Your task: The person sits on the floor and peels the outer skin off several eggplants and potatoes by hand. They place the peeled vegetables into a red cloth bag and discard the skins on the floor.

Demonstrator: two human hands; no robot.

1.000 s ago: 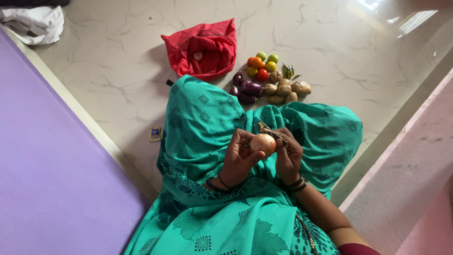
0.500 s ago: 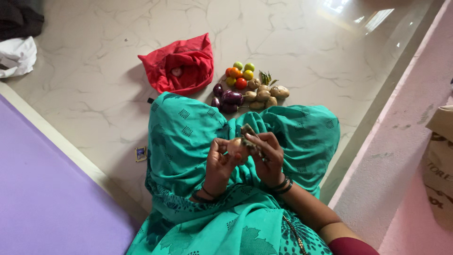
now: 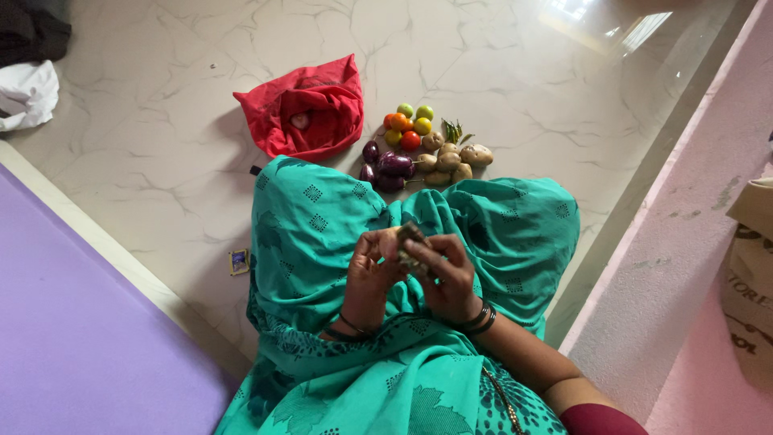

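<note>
Floor: pale marble-patterned tile [image 3: 499,56] with a glossy reflection at upper right; purple mat [image 3: 72,338] at lower left; pink ledge [image 3: 684,266] at right.
Posture: person seated on the floor, knees covered by a teal patterned garment [image 3: 322,234], viewed from above.
Left hand [image 3: 369,274]: curled around the onion [image 3: 392,240] from the left side, fingers bent, thumb against its front; dark bangles on the wrist.
Right hand [image 3: 447,278]: fingers pressed together, pinching a loose piece of dry peel [image 3: 412,248] at the right side of the onion; dark bangles on the wrist.
Onion position: held between both hands above the lap, mostly hidden by the fingers; only a pale tan part shows.
Red cloth bag [image 3: 310,109]: open on the floor ahead of the knees, with one small pale bulb [image 3: 299,121] inside.
Tomatoes [image 3: 409,125]: cluster of green, orange, yellow and red, just right of the bag.
Aubergines [image 3: 388,167]: dark purple, touching the garment edge.
Potatoes [image 3: 455,157]: brown group beside the aubergines, with green chillies [image 3: 452,130] just behind.
Small packet [image 3: 239,261]: on the floor left of the garment.
White cloth [image 3: 28,93]: upper left corner.
Paper bag [image 3: 749,282]: at the right edge, partly cut off.
</note>
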